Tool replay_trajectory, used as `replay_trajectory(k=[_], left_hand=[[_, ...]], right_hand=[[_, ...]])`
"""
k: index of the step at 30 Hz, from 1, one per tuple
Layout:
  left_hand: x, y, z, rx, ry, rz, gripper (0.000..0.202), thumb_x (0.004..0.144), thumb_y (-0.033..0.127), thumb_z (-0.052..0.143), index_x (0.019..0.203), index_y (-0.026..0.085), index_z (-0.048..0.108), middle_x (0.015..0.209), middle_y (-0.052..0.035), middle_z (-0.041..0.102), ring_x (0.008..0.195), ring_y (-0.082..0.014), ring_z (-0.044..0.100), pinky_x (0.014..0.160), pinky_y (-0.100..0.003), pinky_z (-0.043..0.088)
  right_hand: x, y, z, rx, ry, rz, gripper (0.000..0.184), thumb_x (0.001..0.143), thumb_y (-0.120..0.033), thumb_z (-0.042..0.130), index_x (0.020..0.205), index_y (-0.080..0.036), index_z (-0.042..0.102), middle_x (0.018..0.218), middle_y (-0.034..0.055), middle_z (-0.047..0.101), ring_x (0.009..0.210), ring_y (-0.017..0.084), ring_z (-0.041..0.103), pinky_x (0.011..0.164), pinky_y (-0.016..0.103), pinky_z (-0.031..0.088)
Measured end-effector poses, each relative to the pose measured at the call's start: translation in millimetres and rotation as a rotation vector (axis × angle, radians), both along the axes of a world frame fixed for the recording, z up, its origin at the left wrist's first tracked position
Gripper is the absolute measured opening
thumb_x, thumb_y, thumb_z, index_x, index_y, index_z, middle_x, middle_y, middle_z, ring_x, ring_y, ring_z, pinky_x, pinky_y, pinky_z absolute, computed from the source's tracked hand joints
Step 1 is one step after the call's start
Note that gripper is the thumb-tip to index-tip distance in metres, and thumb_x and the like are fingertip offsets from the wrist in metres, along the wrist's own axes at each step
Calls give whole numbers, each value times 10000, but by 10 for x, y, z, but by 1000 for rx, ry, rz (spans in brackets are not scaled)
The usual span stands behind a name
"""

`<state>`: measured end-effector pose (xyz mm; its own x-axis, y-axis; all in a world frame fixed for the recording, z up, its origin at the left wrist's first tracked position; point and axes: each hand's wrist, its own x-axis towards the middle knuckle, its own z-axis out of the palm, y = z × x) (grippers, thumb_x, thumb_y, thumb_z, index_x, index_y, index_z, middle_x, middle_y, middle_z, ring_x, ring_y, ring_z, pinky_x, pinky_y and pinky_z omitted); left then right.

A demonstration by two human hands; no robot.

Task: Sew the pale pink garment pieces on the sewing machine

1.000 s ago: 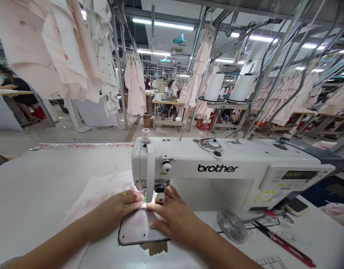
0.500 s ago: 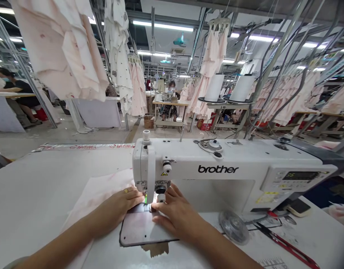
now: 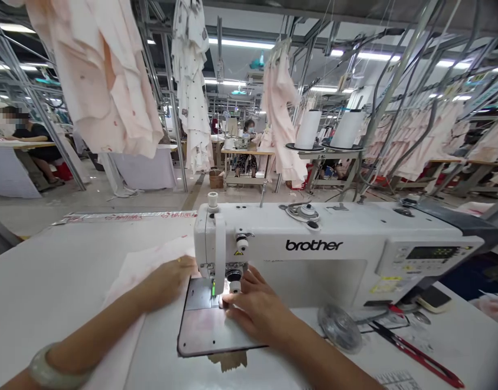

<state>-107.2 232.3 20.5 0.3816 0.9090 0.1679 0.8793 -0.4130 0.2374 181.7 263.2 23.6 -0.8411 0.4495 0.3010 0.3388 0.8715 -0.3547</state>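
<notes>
A white sewing machine marked "brother" stands in front of me, its lamp lighting the needle area. My left hand is left of the machine's head, over a pale pink fabric. Its fingers are smeared by motion and partly hidden behind the head. My right hand is just right of the presser foot, thumb and forefinger close together at the foot. What they pinch, if anything, is too small to name. From beside the metal needle plate, the fabric runs toward me under my left forearm.
Red-handled scissors and a clear round object lie on the table to the right. Two white thread cones stand behind the machine. Pale pink garments hang overhead. Co-workers sit at tables farther back.
My left hand has moved left and up, away from the needle, uncovering more of the plate. My right hand stays by the presser foot. The view has shifted slightly.
</notes>
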Motion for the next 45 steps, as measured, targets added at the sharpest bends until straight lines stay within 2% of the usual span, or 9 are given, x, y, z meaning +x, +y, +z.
replay_trajectory(k=[4, 8, 12, 17, 24, 26, 33, 40, 45], left_hand=[[-485, 296, 59, -7, 15, 163, 394, 916, 221, 378, 1175, 203, 673, 1272, -63, 651, 1230, -227, 556, 1108, -373, 400], [-676, 242, 184, -55, 30, 293, 448, 877, 356, 458, 1224, 145, 647, 1308, -132, 630, 1266, -336, 525, 1091, -491, 394], [-243, -176, 277, -94, -17, 259, 408, 933, 420, 432, 1222, 210, 631, 1267, -85, 651, 1158, -273, 601, 975, -378, 484], [529, -597, 170, -143, -100, 251, 170, 911, 316, 505, 813, 213, 596, 839, -16, 661, 797, -204, 622, 681, -292, 463], [659, -639, 63, -97, -49, 344, 107, 877, 300, 563, 824, 210, 541, 803, -24, 625, 749, -234, 581, 690, -357, 442], [667, -688, 54, -14, -32, 293, 123, 837, 190, 557, 956, 209, 580, 912, -50, 642, 832, -252, 597, 731, -387, 480], [738, -938, -227, 378, 58, -97, 749, 667, -29, 445, 1376, 212, 448, 1258, -94, 639, 1169, -259, 578, 975, -400, 520], [640, -942, -139, 222, -26, -143, 666, 808, 4, 426, 1427, 252, 423, 1378, -77, 581, 1249, -208, 561, 1035, -336, 518], [500, -832, -209, 152, 11, -151, 660, 820, -9, 438, 1431, 242, 449, 1441, -70, 538, 1315, -233, 516, 1087, -417, 480]], right_hand=[[23, 37, 4, -11, 11, -6, 127, 968, -270, 551, 1027, -303, 659, 966, -10, 615, 1022, 156, 538, 1191, 398, 142], [26, 27, 4, 13, 10, 8, 147, 966, -264, 561, 1055, -301, 672, 968, -6, 620, 1016, 156, 533, 1196, 387, 120], [5, 1, 3, 62, -19, 40, 159, 982, -324, 545, 1073, -273, 664, 978, -2, 640, 1030, 163, 517, 1172, 366, 156], [-9, -62, 57, 100, -20, 117, 163, 988, -293, 518, 1032, -243, 666, 958, -1, 665, 951, 158, 524, 1083, 329, 251], [-1, -147, 112, 92, -36, 240, 184, 985, -304, 529, 1091, -248, 669, 946, 8, 654, 910, 147, 538, 983, 288, 315], [2, -150, 110, 86, -23, 242, 172, 977, -302, 543, 1065, -244, 679, 928, 5, 654, 889, 144, 538, 981, 287, 321], [-2, -189, 104, 80, -15, 323, 176, 969, -326, 551, 990, -217, 687, 868, 7, 650, 882, 152, 558, 990, 316, 347], [-26, -153, 67, 36, 42, 188, 166, 965, -276, 542, 1062, -230, 669, 1098, 8, 668, 932, 150, 564, 1006, 311, 322], [-28, -126, 62, 27, -34, 151, 223, 990, -343, 522, 1176, -264, 616, 1206, -3, 672, 1106, 179, 543, 1136, 346, 163]])
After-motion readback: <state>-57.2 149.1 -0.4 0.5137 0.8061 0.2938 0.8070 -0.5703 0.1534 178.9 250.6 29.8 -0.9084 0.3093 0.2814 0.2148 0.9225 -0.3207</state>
